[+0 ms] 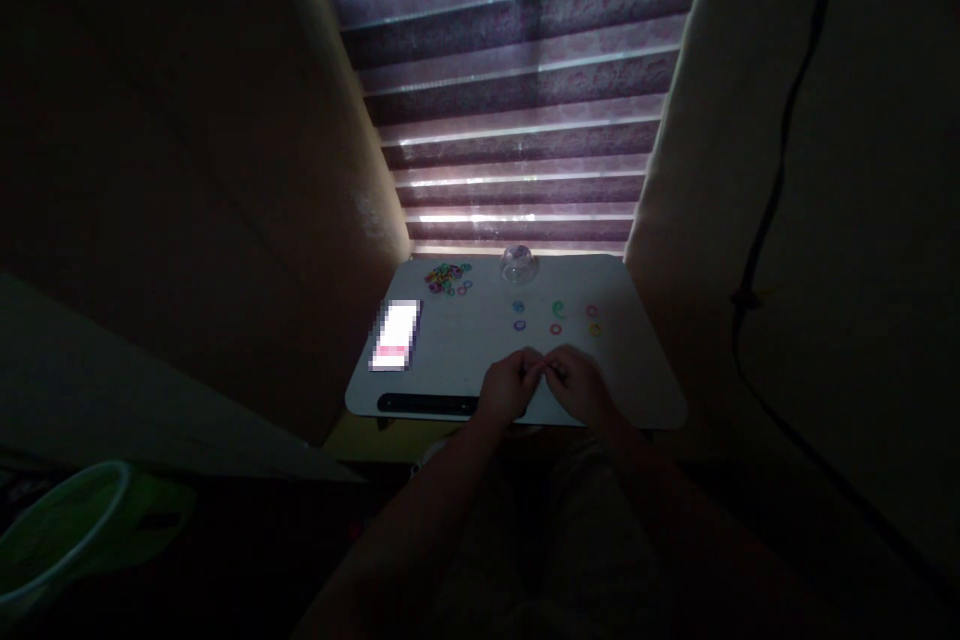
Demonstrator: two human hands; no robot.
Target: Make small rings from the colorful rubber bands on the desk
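Over the near edge of a white lap table (450,340), my left hand (512,384) and my right hand (577,384) meet fingertip to fingertip. Both are closed in a pinch, and whatever is between the fingers is too small and dark to make out. Just beyond them lie small coloured rings in two rows: a blue one (518,306), a green one (558,309), a pink one (592,311), a purple one (520,325), a red one (556,329) and a yellow one (595,329). A heap of mixed coloured rings (445,279) sits at the far left.
A clear round container (518,265) stands at the table's back edge. On the left lies a lit phone (396,335), its screen blurred. A black slot (427,405) runs along the front. Blinds (517,140) hang behind; a green basket (67,530) is at lower left.
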